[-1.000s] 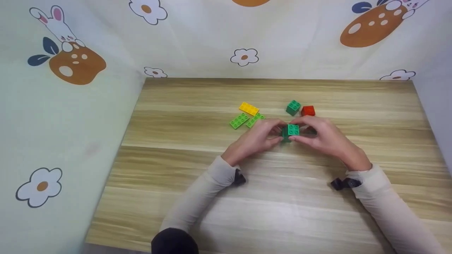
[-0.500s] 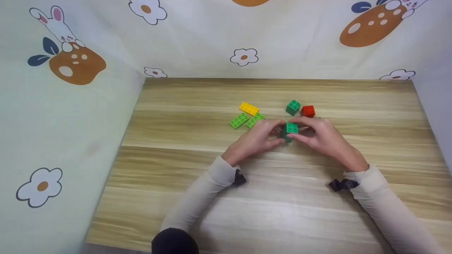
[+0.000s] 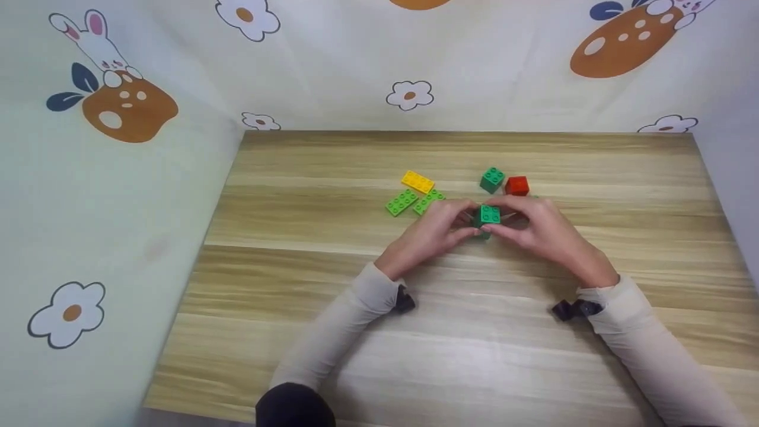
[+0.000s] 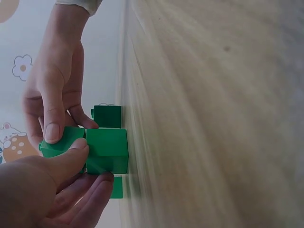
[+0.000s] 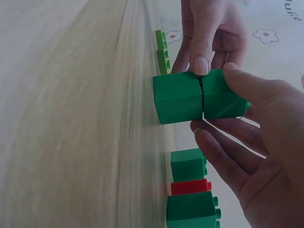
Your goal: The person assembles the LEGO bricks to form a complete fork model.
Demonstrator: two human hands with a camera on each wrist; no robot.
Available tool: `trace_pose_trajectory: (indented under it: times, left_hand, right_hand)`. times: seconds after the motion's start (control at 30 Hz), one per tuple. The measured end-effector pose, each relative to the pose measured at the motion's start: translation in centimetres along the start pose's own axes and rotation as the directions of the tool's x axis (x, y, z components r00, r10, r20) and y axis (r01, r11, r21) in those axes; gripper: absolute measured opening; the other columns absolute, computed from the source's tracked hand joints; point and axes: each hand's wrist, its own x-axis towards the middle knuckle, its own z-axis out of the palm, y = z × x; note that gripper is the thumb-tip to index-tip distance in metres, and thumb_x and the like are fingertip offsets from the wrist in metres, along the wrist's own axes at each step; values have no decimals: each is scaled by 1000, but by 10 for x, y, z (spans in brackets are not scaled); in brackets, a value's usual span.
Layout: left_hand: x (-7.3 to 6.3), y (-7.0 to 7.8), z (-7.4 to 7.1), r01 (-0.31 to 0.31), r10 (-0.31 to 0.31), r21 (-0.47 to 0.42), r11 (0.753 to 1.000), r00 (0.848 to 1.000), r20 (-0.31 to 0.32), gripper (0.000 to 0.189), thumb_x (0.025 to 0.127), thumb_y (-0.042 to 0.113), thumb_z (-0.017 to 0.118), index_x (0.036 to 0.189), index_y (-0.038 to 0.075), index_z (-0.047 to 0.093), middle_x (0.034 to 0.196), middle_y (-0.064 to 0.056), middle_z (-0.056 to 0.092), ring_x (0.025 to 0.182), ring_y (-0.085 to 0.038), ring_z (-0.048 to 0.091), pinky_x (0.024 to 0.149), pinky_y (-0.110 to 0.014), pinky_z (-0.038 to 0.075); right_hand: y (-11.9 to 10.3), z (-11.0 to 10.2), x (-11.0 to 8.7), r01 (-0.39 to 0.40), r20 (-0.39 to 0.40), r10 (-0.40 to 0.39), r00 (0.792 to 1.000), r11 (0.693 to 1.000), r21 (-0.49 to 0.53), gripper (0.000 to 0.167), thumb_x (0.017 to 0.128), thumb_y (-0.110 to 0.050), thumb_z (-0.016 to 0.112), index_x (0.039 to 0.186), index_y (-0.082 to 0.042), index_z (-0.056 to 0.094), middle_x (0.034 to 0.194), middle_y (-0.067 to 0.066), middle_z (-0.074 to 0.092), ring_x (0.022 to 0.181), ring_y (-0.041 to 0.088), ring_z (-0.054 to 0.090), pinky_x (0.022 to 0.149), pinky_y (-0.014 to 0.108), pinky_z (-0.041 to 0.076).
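Two square green building bricks are stacked at mid-table, the upper brick (image 3: 490, 213) squarely over the lower brick (image 5: 178, 98). A thin dark seam shows between them in the right wrist view. My right hand (image 3: 545, 228) pinches the upper brick between thumb and fingers. From the other side my left hand (image 3: 433, 228) grips the stack, its thumb across the seam in the left wrist view and its fingers around the lower brick. The lower brick's base is close over the table. From above, most of the lower brick is hidden.
Behind the hands stand another green brick (image 3: 492, 180) and a red brick (image 3: 517, 186). A further green brick (image 5: 192, 210) sits by my right hand, mostly covered from above. Flat yellow (image 3: 418, 182) and lime plates (image 3: 402, 202) lie left. A patterned wall sheet (image 3: 332, 71) borders the table.
The upper green brick has shifted slightly left, from sitting offset to lining up over the lower one. My right hand moved with it; my left hand has hardly moved.
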Motion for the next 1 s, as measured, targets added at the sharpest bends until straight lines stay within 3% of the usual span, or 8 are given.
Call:
trace_pose_trajectory:
  times: [0.27,0.57,1.0]
  left_hand:
    - [-1,-2,0,17,-17,-12,1000,1000,-6,39,100,19,80,135,6,70,128,-8,78,113,-15,78,98,-16,59]
    - [-2,-3,1,25,-25,-27,999,1000,5,39,101,19,79,136,6,69,130,-8,78,115,-14,77,100,-16,58]
    - [-2,-5,3,28,-28,-105,994,1000,0,36,101,17,78,134,7,70,131,-10,78,114,-14,78,97,-19,61]
  right_hand:
    - [1,0,1,32,34,-33,999,999,9,44,93,-20,89,134,-14,76,123,3,81,104,21,81,91,35,65]
    - [3,1,1,57,38,-57,998,998,7,47,92,-16,89,137,-14,75,126,4,80,105,20,81,91,34,65]
    - [2,0,1,19,44,-19,999,1000,3,45,93,-22,88,136,-17,76,123,0,81,107,14,79,93,34,65]
